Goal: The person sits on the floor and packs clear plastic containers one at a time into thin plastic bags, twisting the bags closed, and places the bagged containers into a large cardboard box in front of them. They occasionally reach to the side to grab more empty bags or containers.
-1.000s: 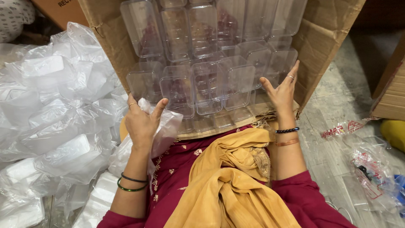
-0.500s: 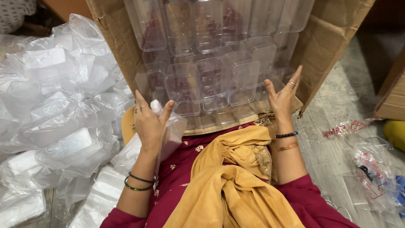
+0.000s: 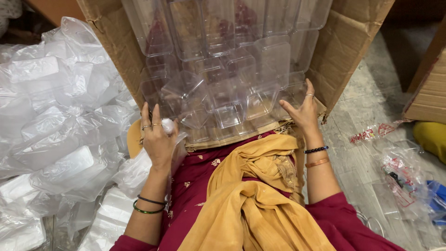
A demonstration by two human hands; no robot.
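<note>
A big cardboard box [image 3: 344,51] lies tipped toward me on my lap, full of clear plastic containers [image 3: 223,88], several stacked and several loose. My left hand [image 3: 158,139] is at the box's lower left corner, its fingers curled over a crumpled clear plastic bag [image 3: 134,172]. My right hand [image 3: 302,109] rests at the box's lower right edge, fingers spread and holding nothing, touching the nearest containers. A mustard scarf [image 3: 251,195] lies over my dark red clothing below the box.
A large heap of containers wrapped in clear bags [image 3: 55,130] fills the left side. On the right is grey floor with loose plastic wrappers [image 3: 399,172], a second cardboard box [image 3: 429,88] and a yellow object [image 3: 432,137].
My left hand's fingers went from spread to curled over the plastic bag. My right hand slid slightly lower along the box's edge. The box now sits closer in view.
</note>
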